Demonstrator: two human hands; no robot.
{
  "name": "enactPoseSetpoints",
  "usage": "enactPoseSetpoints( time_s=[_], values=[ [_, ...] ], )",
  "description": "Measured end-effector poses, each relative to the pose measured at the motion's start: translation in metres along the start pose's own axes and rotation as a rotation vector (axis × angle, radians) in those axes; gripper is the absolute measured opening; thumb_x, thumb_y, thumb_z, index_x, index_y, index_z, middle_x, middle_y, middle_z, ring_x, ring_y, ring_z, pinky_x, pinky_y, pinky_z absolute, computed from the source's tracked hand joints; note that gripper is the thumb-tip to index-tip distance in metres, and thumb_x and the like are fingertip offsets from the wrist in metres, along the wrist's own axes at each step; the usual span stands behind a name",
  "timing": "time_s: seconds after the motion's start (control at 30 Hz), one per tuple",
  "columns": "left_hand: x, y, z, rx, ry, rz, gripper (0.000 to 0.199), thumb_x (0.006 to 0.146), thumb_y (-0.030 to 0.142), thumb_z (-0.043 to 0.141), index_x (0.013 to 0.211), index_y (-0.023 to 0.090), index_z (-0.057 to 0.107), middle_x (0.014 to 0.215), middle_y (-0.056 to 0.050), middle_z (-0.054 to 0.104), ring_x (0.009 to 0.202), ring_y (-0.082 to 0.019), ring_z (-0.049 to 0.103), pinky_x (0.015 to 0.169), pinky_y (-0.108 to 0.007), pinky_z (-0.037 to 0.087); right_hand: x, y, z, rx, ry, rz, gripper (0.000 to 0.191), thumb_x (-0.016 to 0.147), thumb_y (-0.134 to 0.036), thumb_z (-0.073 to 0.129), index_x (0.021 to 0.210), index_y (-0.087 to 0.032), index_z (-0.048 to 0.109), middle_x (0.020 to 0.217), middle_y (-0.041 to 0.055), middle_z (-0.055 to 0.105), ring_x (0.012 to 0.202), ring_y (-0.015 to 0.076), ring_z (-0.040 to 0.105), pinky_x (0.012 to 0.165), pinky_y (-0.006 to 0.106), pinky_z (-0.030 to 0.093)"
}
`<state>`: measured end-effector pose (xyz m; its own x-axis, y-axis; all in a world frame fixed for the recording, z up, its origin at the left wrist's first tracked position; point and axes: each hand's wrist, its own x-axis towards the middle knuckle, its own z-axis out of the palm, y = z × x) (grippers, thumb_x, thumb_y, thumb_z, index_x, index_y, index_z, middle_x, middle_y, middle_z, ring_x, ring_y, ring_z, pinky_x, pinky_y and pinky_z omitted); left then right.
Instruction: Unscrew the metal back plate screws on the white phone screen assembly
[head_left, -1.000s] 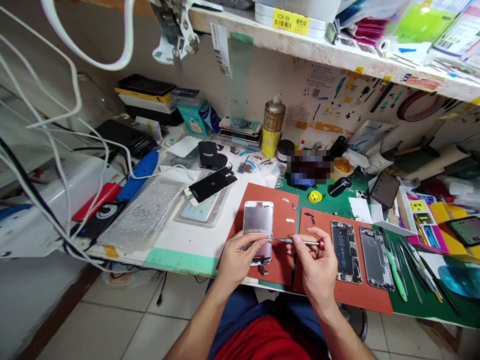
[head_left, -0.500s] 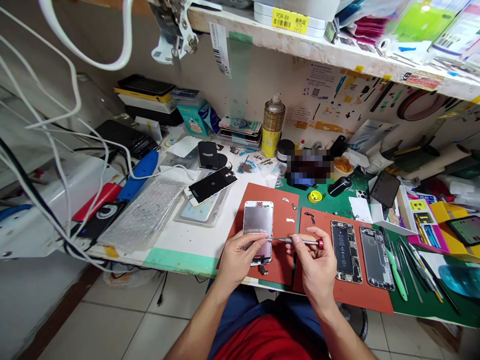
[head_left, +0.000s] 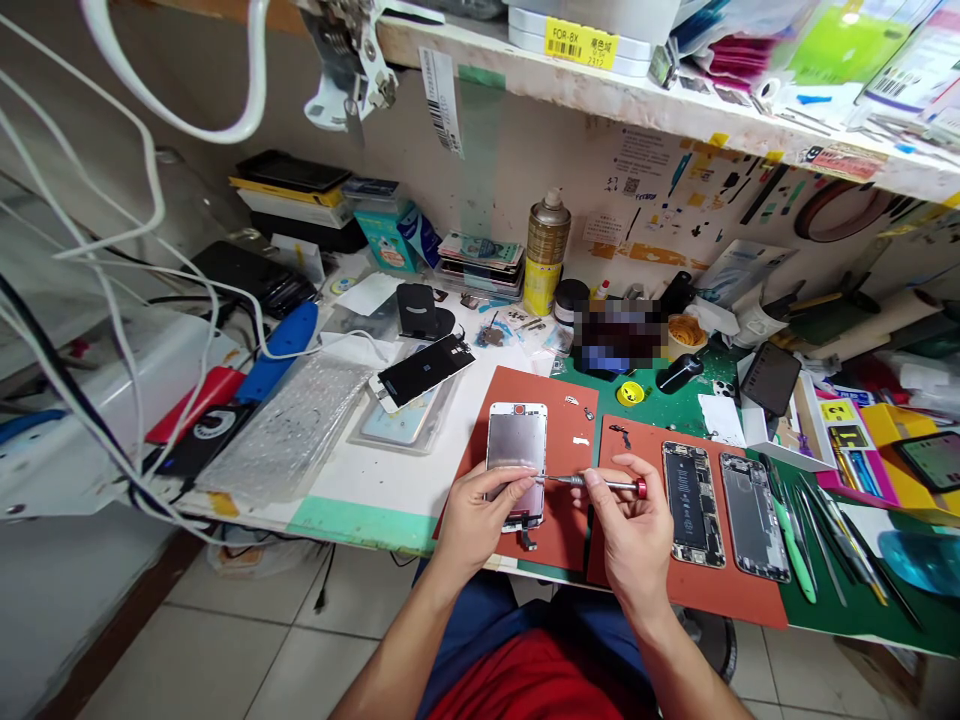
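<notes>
A white-framed phone screen (head_left: pixel 517 437) lies back side up on the left red-brown mat, its flex cable at the near end. Over its lower half, the fingers of my left hand (head_left: pixel 477 512) are pinched together at a screwdriver's tip; whatever they pinch is too small to make out. My right hand (head_left: pixel 631 525) grips the screwdriver (head_left: pixel 574 480) by its shaft and red-ended handle, holding it nearly level and pointing left. On the right mat, beside my right hand, lie an opened phone body with battery (head_left: pixel 682 505) and a bare phone housing (head_left: pixel 752 520).
Tweezers (head_left: pixel 821 545) and a green pry tool (head_left: pixel 795 550) lie at the right. Small parts (head_left: pixel 581 440) rest on the left mat. Another screen (head_left: pixel 424 372) lies further left. A spray can (head_left: pixel 545 250) stands at the back, under a loaded shelf (head_left: pixel 720 115). White cables (head_left: pixel 154 180) hang at left.
</notes>
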<state>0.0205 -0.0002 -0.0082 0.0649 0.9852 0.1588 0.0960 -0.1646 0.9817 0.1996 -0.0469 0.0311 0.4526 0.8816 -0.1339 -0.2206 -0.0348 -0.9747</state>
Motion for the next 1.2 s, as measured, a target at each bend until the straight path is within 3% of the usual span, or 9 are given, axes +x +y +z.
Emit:
enactPoseSetpoints(
  time_s=[0.77, 1.2],
  values=[
    [0.000, 0.005, 0.000, -0.032, 0.015, -0.076, 0.015, 0.089, 0.039, 0.081, 0.095, 0.027, 0.088, 0.101, -0.008, 0.085, 0.097, -0.024, 0.080, 0.091, -0.034, 0.066, -0.004, -0.002, 0.002, -0.054, 0.023, -0.028, 0.046, 0.087, -0.042, 0.087, 0.119, -0.024, 0.059, 0.095, 0.0045, 0.083, 0.076, 0.0212, 0.081, 0.073, 0.034, 0.068],
    [0.000, 0.000, -0.006, -0.262, 0.065, -0.299, 0.025, 0.079, 0.044, 0.090, 0.091, 0.022, 0.087, 0.097, -0.010, 0.085, 0.092, -0.024, 0.080, 0.081, -0.031, 0.065, -0.002, -0.009, -0.011, 0.060, 0.060, 0.058, 0.052, 0.080, -0.043, 0.093, 0.116, -0.024, 0.059, 0.079, -0.0018, 0.077, 0.067, 0.0198, 0.078, 0.067, 0.032, 0.067]
  ],
)
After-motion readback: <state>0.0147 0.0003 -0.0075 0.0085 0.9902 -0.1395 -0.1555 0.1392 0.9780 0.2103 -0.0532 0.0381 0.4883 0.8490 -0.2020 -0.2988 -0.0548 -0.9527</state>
